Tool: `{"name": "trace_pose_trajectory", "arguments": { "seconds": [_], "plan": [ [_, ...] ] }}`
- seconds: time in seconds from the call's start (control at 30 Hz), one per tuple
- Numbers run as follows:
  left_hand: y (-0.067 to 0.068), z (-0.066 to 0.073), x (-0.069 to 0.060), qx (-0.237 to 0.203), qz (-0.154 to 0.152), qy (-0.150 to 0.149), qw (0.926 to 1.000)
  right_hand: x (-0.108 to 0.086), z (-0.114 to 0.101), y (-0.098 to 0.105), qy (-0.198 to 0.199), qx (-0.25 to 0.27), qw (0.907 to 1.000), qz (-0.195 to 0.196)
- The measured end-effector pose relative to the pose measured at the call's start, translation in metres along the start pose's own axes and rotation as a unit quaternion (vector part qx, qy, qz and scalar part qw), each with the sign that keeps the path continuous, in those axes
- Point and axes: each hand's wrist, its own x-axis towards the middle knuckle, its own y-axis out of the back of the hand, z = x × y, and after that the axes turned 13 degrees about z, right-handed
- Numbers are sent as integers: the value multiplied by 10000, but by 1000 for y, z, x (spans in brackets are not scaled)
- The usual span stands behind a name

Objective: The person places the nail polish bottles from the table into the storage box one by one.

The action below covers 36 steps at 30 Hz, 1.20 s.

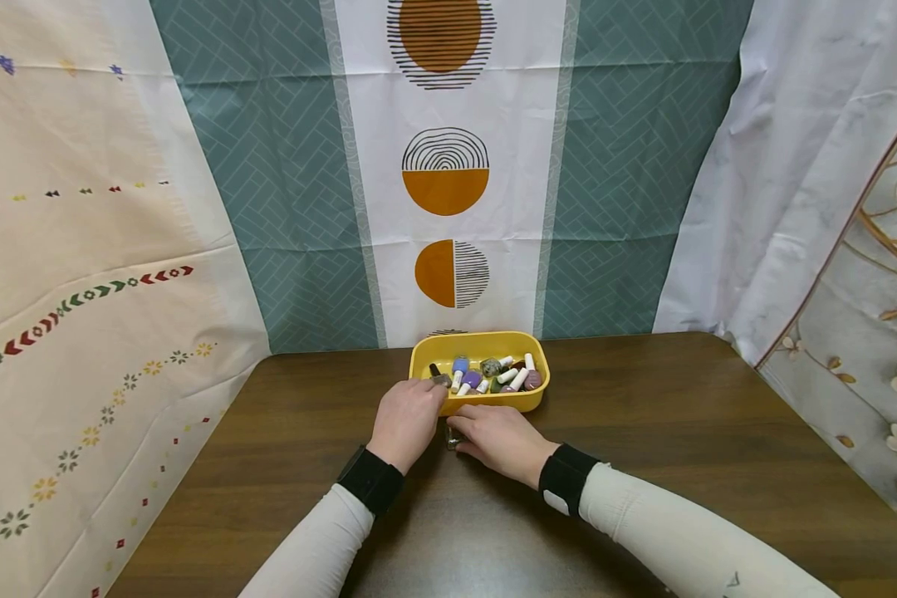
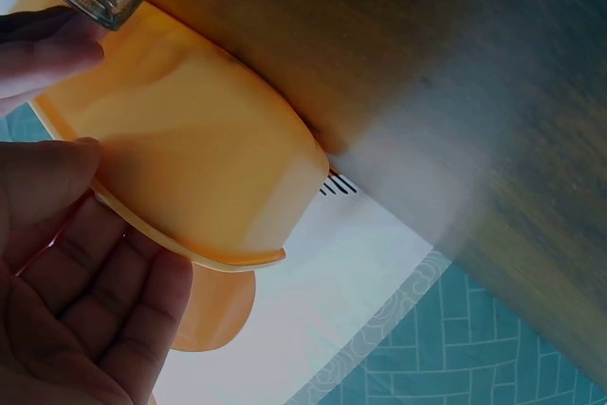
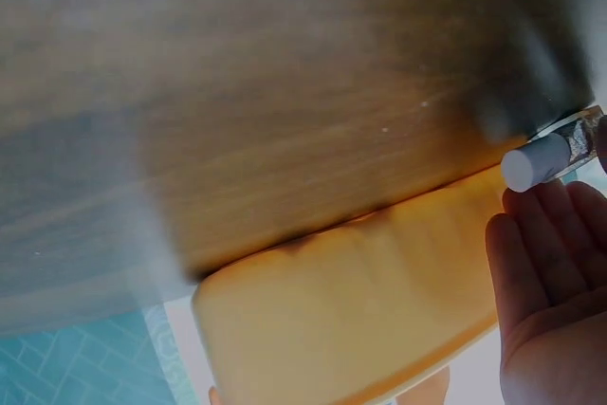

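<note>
A yellow plastic bin (image 1: 510,402) holds several small nail polish bottles (image 1: 532,379) with mostly white caps. My left hand (image 1: 409,418) is at its front left corner. The left wrist view shows the thumb (image 2: 47,173) against the outer wall and the curled fingers at the rim, gripping it. Just in front of the bin my right hand (image 1: 502,438) pinches a clear, dark-speckled nail polish bottle (image 1: 453,436). In the right wrist view its white cap (image 3: 534,163) points away from the hand. The right fingertips are partly cut off there.
Under everything is a dark brown wooden table (image 1: 665,415). A patterned cloth (image 1: 463,191) hangs right behind its back edge, with more fabric (image 1: 120,291) along the left and floral fabric (image 1: 867,357) along the right.
</note>
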Motion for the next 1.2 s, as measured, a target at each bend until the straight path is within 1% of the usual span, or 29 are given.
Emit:
{"name": "trace_pose_trajectory", "arguments": {
  "seconds": [0.17, 0.37, 0.67, 0.93, 1.07, 1.2],
  "plan": [
    [0, 0, 0, 35, 27, -20, 10000, 2, -1, -1, -57, 6, 10000, -8],
    [-1, 0, 0, 85, -86, 2, 9999, 4, -2, 1, -76, 10, 10000, -36],
    [-1, 0, 1, 101, -165, 30, 9998, 4, -2, 0, -168, 183, 9997, -52],
    [-1, 0, 0, 85, -76, 19, 9999, -1, -5, 2, -181, 257, 9995, 8],
    [-1, 0, 0, 72, -96, 35, 9999, -4, -7, 6, -151, 293, 9994, 62],
    [-1, 0, 1, 62, -190, 66, 9998, -10, -8, 13, -60, 363, 9992, 163]
  ]
}}
